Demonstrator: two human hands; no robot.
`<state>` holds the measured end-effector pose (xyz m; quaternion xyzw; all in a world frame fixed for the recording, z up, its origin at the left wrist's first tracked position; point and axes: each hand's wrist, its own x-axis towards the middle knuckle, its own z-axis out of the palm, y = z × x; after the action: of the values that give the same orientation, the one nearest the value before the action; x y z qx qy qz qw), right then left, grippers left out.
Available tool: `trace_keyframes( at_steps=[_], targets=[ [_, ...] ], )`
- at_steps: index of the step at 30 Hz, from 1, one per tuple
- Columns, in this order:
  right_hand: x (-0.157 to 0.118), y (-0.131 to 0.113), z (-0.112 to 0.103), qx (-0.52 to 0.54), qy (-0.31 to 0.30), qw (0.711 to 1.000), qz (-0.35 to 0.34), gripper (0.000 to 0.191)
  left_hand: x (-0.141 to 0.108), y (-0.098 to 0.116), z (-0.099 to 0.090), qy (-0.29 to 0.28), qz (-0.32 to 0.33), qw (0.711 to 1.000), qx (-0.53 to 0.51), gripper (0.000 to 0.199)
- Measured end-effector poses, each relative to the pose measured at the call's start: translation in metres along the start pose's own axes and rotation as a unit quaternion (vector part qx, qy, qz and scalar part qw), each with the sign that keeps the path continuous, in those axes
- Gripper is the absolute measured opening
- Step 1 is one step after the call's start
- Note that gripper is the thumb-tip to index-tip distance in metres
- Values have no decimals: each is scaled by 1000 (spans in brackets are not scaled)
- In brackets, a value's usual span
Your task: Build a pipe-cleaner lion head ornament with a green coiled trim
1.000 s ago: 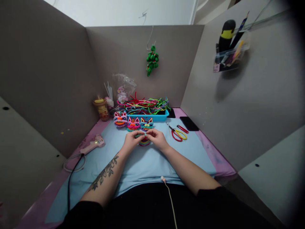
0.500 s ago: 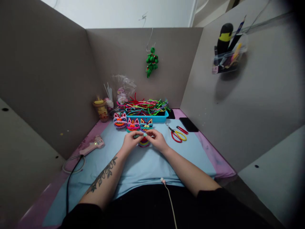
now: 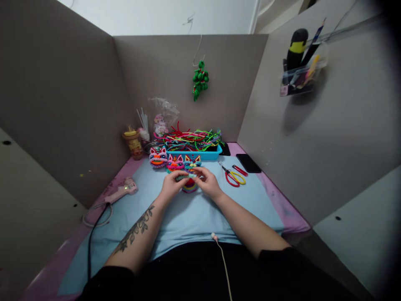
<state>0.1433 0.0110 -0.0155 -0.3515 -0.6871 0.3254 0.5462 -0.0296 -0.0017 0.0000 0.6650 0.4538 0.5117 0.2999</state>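
Near the middle of the blue cloth, my left hand [image 3: 171, 184] is pinched on a small pale green fuzzy piece [image 3: 191, 176]. My right hand [image 3: 209, 184] meets the piece's right end with its fingers closed around it. Just below the fingertips sits a round multicoloured fuzzy piece [image 3: 189, 186], partly covered by the hands. Behind the hands stand a pink lion-like head [image 3: 175, 164] and a blue one [image 3: 192, 162], their lower parts hidden. A purple and orange head [image 3: 158, 158] is farther left.
A blue tray [image 3: 203, 156] heaped with coloured fuzzy stems lies behind the heads. To the right are scissors [image 3: 232, 177], a red cutter [image 3: 239, 170] and a black phone [image 3: 248, 163]. A pink glue gun [image 3: 121, 192] and a cup [image 3: 133, 145] are on the left.
The fingertips of my right hand have shifted slightly up and apart from those of my left, so more of the pale green piece shows between them.
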Motion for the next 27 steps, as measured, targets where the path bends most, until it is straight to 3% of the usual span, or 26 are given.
trace_keyframes(
  at_steps=[8,13,19,23,27],
  targets=[
    [3,5,0,11,-18,999,47,19,-1,4,-1,5,43,999,13,16],
    [2,1,-3,-92,-12,995,-49,17,-1,5,-1,-6,34,999,23,17],
    [1,7,-7,-161,-46,975,-149,20,0,-3,0,-10,26,999,32,20],
    [0,7,-9,-173,-72,969,-160,20,0,-7,1,-25,17,999,21,22],
    [1,2,-7,-142,-47,982,-113,18,0,-1,0,-20,-2,1000,13,23]
  ],
)
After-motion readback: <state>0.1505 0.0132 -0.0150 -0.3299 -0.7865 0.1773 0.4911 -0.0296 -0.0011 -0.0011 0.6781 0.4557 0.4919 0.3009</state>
